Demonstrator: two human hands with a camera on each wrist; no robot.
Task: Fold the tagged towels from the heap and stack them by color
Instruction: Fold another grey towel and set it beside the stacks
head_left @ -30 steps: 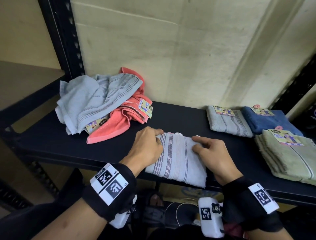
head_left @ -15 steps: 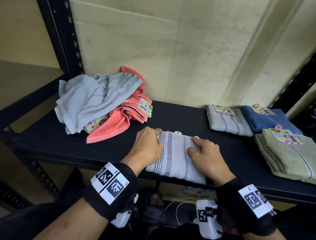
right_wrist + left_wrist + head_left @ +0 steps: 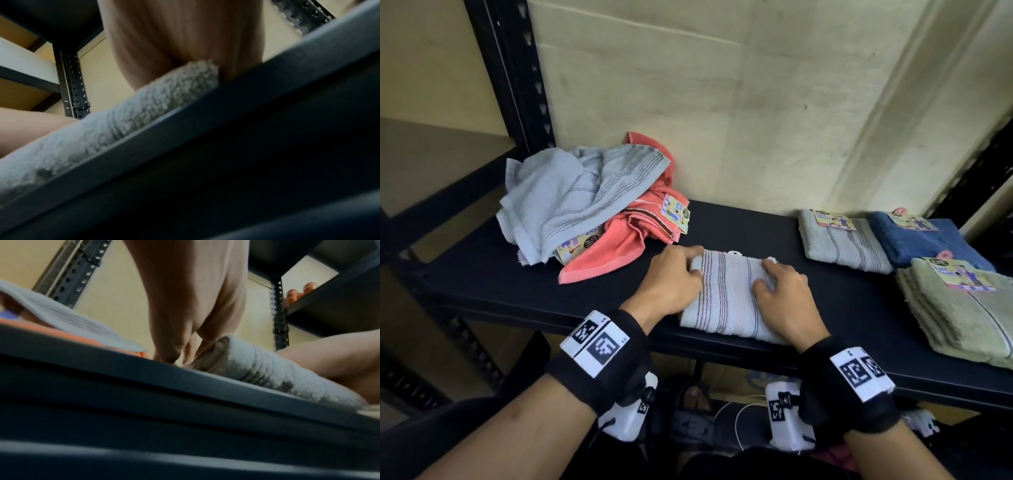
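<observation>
A black metal shelf board (image 3: 493, 274) carries everything, backed by a pale cream plaster wall (image 3: 722, 113) and a black perforated upright post (image 3: 517, 68) at the rear left. On the shelf's left rear lies a loose heap: a crumpled pale blue-grey towel with thin dark stripes (image 3: 571, 195) draped over a rumpled coral-pink towel (image 3: 616, 246), both with printed paper tags showing. Along the right side sit the folded stacks: a sage-green folded towel stack (image 3: 962, 318) nearest the front edge, a folded royal-blue towel (image 3: 921, 240) behind it, and a folded grey striped towel (image 3: 842, 246) just left of the blue one, each topped by a tag.

At the front middle of the shelf lies the white terry towel with thin grey and reddish stripes (image 3: 726, 298), folded into a thick rectangle whose near end reaches the shelf's front edge; a small white hanging loop peeks out at its far edge. Its pile looks nubby and its stripes run front to back.

The left hand (image 3: 671, 284) curls its fingers round the towel's left folded edge, thumb along the far corner. The right hand (image 3: 784, 298) rests on the towel's right side, fingers bent and pressing down into the cloth.
</observation>
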